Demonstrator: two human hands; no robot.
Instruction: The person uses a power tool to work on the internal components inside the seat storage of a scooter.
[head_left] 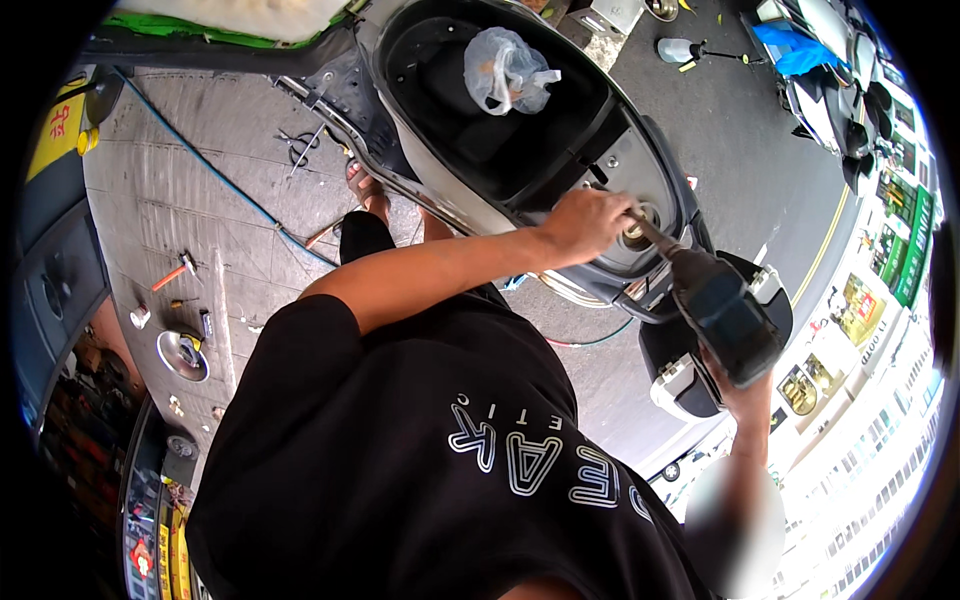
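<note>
My left hand [590, 222] pinches at the front end of a narrow metal shaft on a black power tool [725, 315], right at a round fitting [636, 232] in the grey rear panel [648, 182] of a scooter's open body. My right hand [732, 385] is closed on the tool's handle, partly hidden behind its dark body. A crumpled clear plastic bag [508, 70] sits inside the black storage bucket [440, 120] above my left hand. A black case [668, 355] with silver latches is behind the tool.
On the pavement [190, 140] lie a blue hose [210, 165], scissors [300, 150], a hammer [175, 272] and a metal dish [182, 355]. The scooter's raised seat [215, 30] is at top left. Shop shelving [70, 370] stands left; parked scooters [815, 95] are across the road.
</note>
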